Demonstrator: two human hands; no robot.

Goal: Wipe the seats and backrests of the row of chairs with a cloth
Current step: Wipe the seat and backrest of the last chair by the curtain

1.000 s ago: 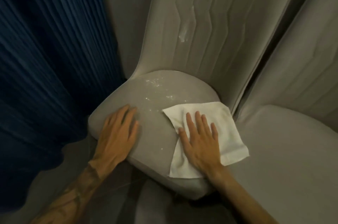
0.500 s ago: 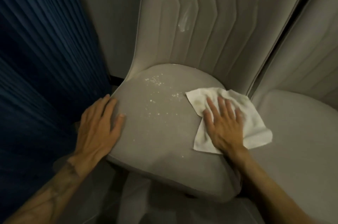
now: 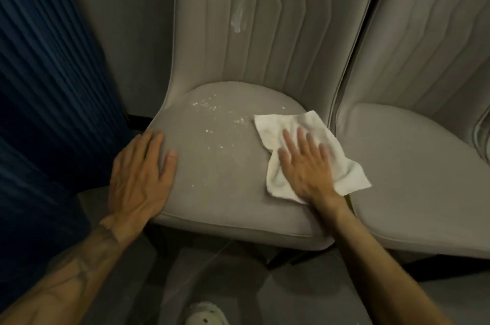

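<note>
A grey padded chair stands in front of me; its seat (image 3: 228, 178) carries scattered white crumbs (image 3: 209, 107) toward the back left. A pale smear (image 3: 238, 17) runs down its ribbed backrest (image 3: 278, 33). A white cloth (image 3: 344, 163) lies on the right side of the seat. My right hand (image 3: 305, 165) presses flat on the cloth with fingers spread. My left hand (image 3: 140, 173) rests flat on the seat's left front edge.
A second grey chair (image 3: 413, 178) stands touching the first on the right. A dark blue pleated curtain (image 3: 45, 86) hangs at the left. Grey floor (image 3: 225, 285) shows below, with a pale round object (image 3: 206, 315) at the bottom edge.
My right hand has slid the cloth from the seat's front toward the back right. My left hand stays on the seat's left edge. The view has shifted.
</note>
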